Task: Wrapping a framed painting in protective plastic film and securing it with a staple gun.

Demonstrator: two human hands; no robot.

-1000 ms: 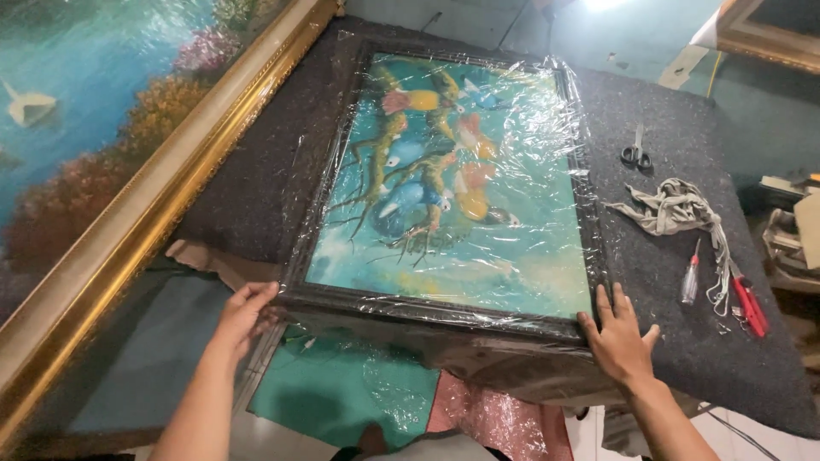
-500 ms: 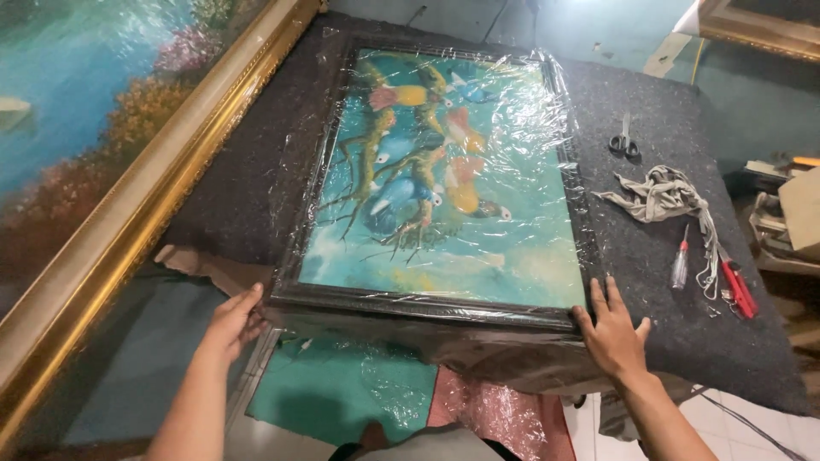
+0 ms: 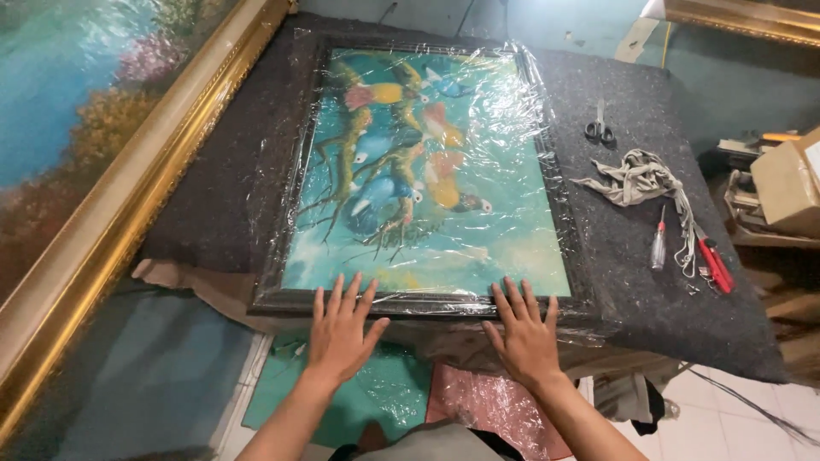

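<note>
A dark-framed painting (image 3: 427, 171) of colourful birds on a branch, wrapped in clear plastic film, lies flat on a table covered in dark grey felt (image 3: 641, 282). My left hand (image 3: 342, 329) rests flat on the near frame edge left of centre, fingers spread. Right of centre on that same near edge lies my right hand (image 3: 523, 329), also flat and spread. Neither hand grips anything.
A large gold-framed landscape painting (image 3: 102, 171) leans along the left. On the felt at right lie scissors (image 3: 600, 128), a crumpled grey cloth (image 3: 641, 177), a screwdriver (image 3: 658, 243) and red-handled pliers (image 3: 714, 263). A cardboard box (image 3: 790, 183) stands at far right. Pink plastic wrap (image 3: 487, 405) hangs under the table edge.
Both hands slid inward along the near frame edge, from the corners toward the middle. The view shifted slightly.
</note>
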